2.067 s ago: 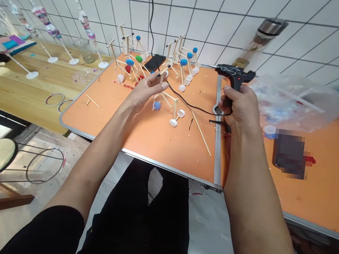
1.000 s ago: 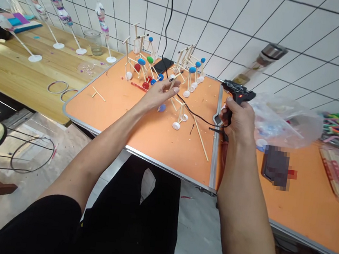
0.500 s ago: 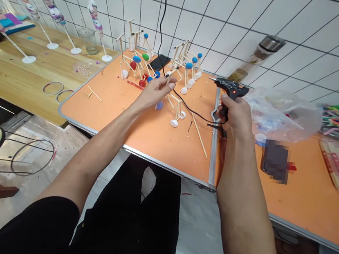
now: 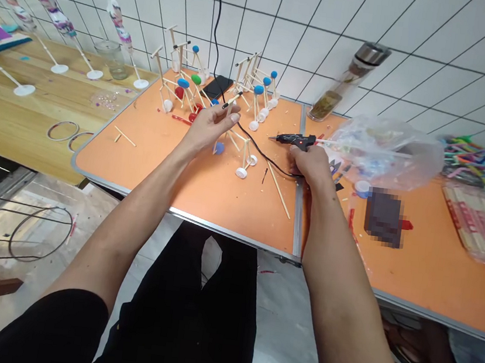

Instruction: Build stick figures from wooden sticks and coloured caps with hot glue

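The left hand (image 4: 209,127), near the centre of the frame, is closed on a small stick model (image 4: 247,142), whose white wheels (image 4: 241,173) show to its lower right. The right hand (image 4: 313,165), right of centre, is wrapped round a black glue gun (image 4: 294,139), nozzle pointing left, apart from the model. A black cord (image 4: 264,150) runs between the hands. Farther back on the orange bench (image 4: 205,194), at upper centre, stand other stick models (image 4: 258,90) with blue and green parts; a capped bottle (image 4: 327,105) is at upper right.
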Action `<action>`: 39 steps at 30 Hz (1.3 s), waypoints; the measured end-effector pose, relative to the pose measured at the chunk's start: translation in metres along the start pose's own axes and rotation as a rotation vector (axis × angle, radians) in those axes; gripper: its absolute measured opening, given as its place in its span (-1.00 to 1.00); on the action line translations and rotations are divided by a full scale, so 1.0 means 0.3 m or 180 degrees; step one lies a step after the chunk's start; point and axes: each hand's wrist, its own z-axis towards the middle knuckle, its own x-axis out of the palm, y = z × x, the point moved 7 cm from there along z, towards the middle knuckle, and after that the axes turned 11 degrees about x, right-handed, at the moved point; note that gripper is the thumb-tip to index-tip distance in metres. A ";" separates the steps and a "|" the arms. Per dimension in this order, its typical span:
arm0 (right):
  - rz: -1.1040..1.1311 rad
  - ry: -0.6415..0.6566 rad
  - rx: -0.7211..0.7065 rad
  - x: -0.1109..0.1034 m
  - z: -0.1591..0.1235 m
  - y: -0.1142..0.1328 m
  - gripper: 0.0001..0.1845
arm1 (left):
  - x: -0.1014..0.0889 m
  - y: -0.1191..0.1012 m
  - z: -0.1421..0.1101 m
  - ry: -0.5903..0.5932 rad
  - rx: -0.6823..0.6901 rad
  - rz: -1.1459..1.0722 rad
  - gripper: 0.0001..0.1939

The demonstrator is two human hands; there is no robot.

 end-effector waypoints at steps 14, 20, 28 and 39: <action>-0.2492 -0.1087 -0.0463 -0.037 -0.122 0.097 -0.49 | 0.001 -0.013 -0.006 0.0080 0.0115 0.0280 -0.26; -0.1464 -0.0166 -0.2295 0.081 -0.258 0.229 -0.68 | 0.014 -0.002 -0.011 0.0166 0.0118 0.0327 -0.28; -0.1077 0.0692 -0.2805 0.207 -0.314 0.228 -0.67 | 0.018 0.034 -0.004 0.0189 0.0316 0.0348 -0.30; -0.1148 0.0763 -0.2820 0.246 -0.338 0.237 -0.92 | 0.025 0.060 -0.005 0.0242 0.0129 0.0458 -0.41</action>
